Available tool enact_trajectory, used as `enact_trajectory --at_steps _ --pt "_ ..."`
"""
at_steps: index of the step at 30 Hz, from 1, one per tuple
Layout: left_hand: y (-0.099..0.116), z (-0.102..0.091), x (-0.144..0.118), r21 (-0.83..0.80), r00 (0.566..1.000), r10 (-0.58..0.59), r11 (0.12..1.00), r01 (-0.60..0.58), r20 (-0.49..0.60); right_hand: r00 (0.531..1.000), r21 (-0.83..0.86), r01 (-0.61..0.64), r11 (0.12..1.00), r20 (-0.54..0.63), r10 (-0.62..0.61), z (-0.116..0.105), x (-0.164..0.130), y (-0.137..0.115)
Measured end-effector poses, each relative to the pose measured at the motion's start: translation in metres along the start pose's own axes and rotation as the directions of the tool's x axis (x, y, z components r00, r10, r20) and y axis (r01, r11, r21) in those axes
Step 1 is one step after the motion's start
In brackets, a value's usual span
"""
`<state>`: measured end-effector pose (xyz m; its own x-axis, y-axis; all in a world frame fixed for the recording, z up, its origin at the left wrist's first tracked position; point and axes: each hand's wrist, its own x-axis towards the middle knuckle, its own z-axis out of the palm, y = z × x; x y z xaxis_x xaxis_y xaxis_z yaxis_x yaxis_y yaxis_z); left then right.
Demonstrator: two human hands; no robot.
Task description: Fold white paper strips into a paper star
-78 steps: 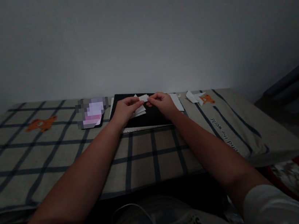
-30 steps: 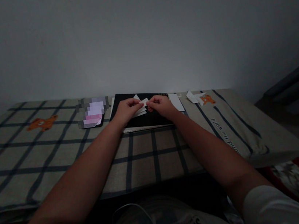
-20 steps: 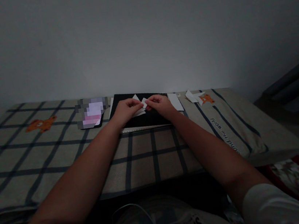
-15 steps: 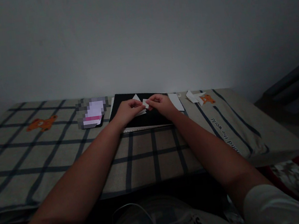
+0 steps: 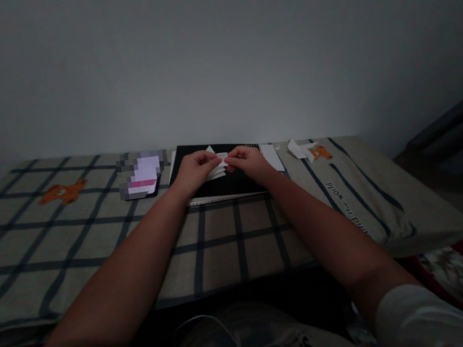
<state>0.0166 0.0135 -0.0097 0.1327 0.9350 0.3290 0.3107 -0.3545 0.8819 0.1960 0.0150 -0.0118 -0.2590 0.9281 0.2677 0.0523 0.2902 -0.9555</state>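
Between my fingertips is a small piece of white folded paper (image 5: pixel 222 156), held over a black-covered spiral notebook (image 5: pixel 237 184). My left hand (image 5: pixel 195 170) pinches its left side with thumb and forefinger. On the other side, my right hand (image 5: pixel 249 162) is closed in a pinch at the paper's right edge. More folded white paper (image 5: pixel 216 174) shows under and beside my left fingers; whether it joins the held piece I cannot tell.
A phone (image 5: pixel 144 174) with a lit, partly blurred screen lies left of the notebook. White paper (image 5: pixel 272 158) sticks out at the notebook's right. Farther right lies a folded paper shape (image 5: pixel 302 150) on the checked cloth (image 5: pixel 221 226). A wall (image 5: pixel 216 56) rises behind the table.
The left fingertips have shifted slightly up and the right fingertips slightly left, so the small piece of paper is now pinched from both sides. The other things stay where they were.
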Motion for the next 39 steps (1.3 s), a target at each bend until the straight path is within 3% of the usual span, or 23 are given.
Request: enact_trajectory --at_steps 7,11,16,21,25,29,34,37,39 --pt "0.002 0.001 -0.002 0.03 1.0 0.004 1.0 -0.005 0.019 0.999 -0.126 0.018 0.992 0.049 -0.012 -0.004 -0.001 -0.007" --pt "0.005 -0.001 -0.004 0.059 0.997 0.058 0.996 -0.061 0.056 0.996 -0.17 0.032 0.985 0.087 -0.017 -0.004 -0.001 -0.004" --pt "0.003 -0.001 -0.004 0.155 0.993 0.116 0.981 -0.119 0.028 0.994 -0.142 0.019 0.99 0.11 -0.004 -0.002 0.001 0.004" --pt "0.002 0.001 -0.005 0.236 0.985 0.165 0.957 -0.171 0.045 0.985 -0.255 0.027 0.966 0.17 0.017 -0.001 0.0 0.003" --pt "0.002 0.0 -0.005 0.214 0.979 0.196 0.955 -0.203 0.05 0.988 -0.208 0.012 0.978 0.151 0.02 0.0 -0.001 -0.001" --pt "0.003 0.0 -0.005 0.226 0.977 0.198 0.951 -0.21 0.074 0.978 -0.127 -0.028 0.992 0.202 0.054 0.0 -0.001 -0.001" --pt "0.003 0.0 -0.004 0.195 0.98 0.189 0.96 -0.199 0.07 0.989 -0.208 0.017 0.978 0.147 0.014 -0.002 0.002 -0.001" --pt "0.002 0.0 -0.002 0.179 0.988 0.153 0.972 -0.15 0.0 0.997 -0.259 0.04 0.965 0.077 -0.021 -0.002 0.004 0.002" --pt "0.001 0.0 0.0 0.138 0.995 0.073 0.988 -0.063 -0.068 0.993 -0.332 0.118 0.936 0.016 -0.12 -0.001 0.002 0.003"
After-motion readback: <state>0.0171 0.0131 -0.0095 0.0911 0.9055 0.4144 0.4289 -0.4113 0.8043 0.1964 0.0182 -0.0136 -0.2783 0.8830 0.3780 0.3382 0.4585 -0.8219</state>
